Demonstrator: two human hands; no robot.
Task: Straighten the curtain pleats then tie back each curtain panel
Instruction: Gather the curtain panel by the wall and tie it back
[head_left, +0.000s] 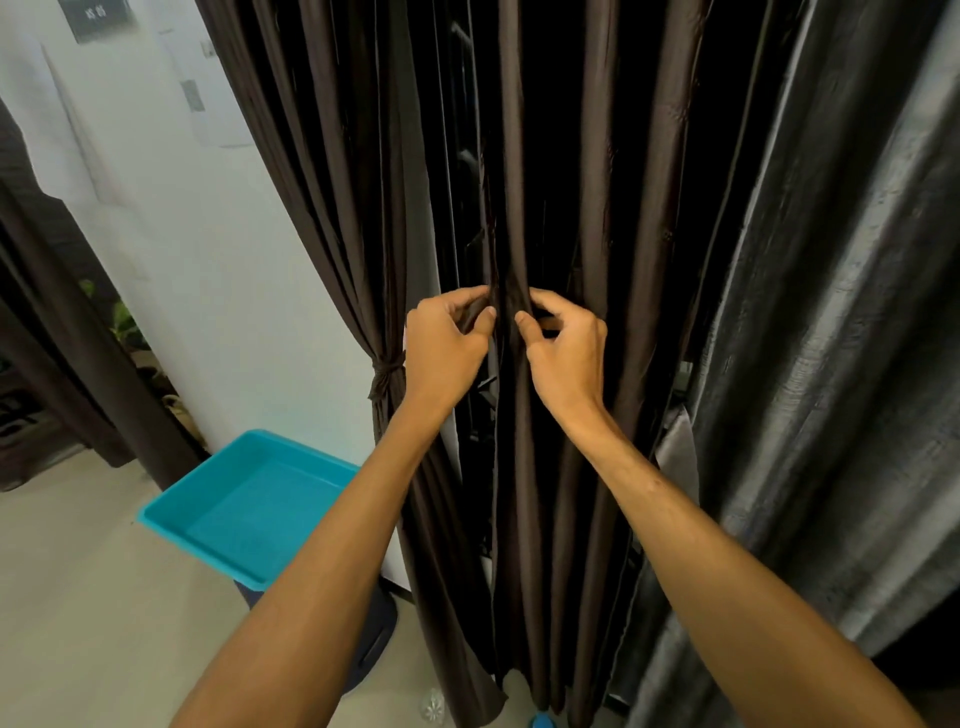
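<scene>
Pinching the brown curtain (597, 182) at mid-height, the left hand (447, 348) and right hand (566, 353) each grip a fold, close together on either side of one pleat (511, 234). I'd say sliding both pinches down evenly would set it straight. A tie (387, 370) gathers the folds on the left. A grey curtain (831, 312) crowds the right, and a teal tray (171, 512) sits low on the left, so room is narrow.
</scene>
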